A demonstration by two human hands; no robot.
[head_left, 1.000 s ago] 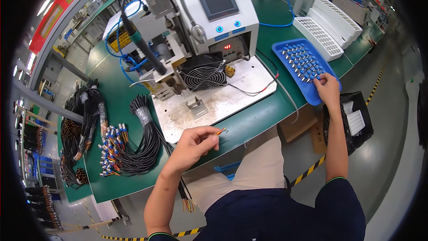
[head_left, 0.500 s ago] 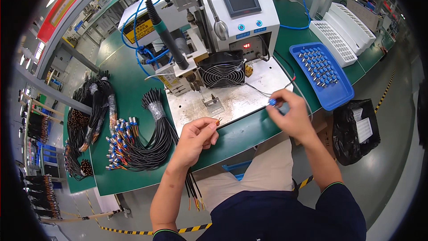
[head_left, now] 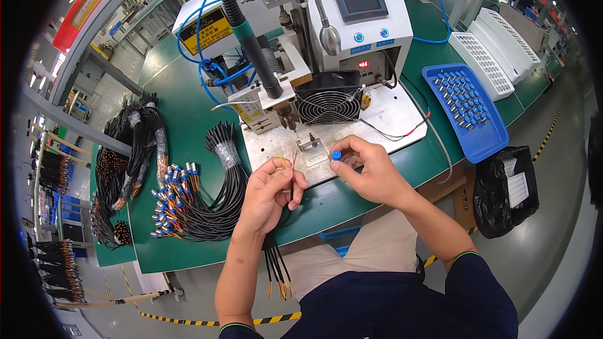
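Between the fingers of my left hand (head_left: pixel 267 196) is a black cable; its thin red and yellow wire ends (head_left: pixel 294 162) stick up past the fingertips. More black cables (head_left: pixel 274 267) with bare coloured ends hang below that wrist. My right hand (head_left: pixel 375 179) pinches a small blue-ended metal connector (head_left: pixel 336 155) between thumb and forefinger. A small metal fixture (head_left: pixel 312 147) lies between and just beyond both hands, under the tip of a soldering machine (head_left: pixel 260 63). Wires and connector are apart.
Finished-looking cables with connectors (head_left: pixel 173 207) lie in a bundle on the left, beside darker bundles (head_left: pixel 147 132). A blue tray (head_left: pixel 480 144) of connectors and white trays (head_left: pixel 483 66) stand right. A black fan (head_left: pixel 330 105) sits behind the fixture. A black-lined bin (head_left: pixel 493 194) stands lower right.
My right hand has moved left with the connector, from near the blue tray toward the fixture. The wires in my left hand now point up, spread apart. The view has shifted slightly.
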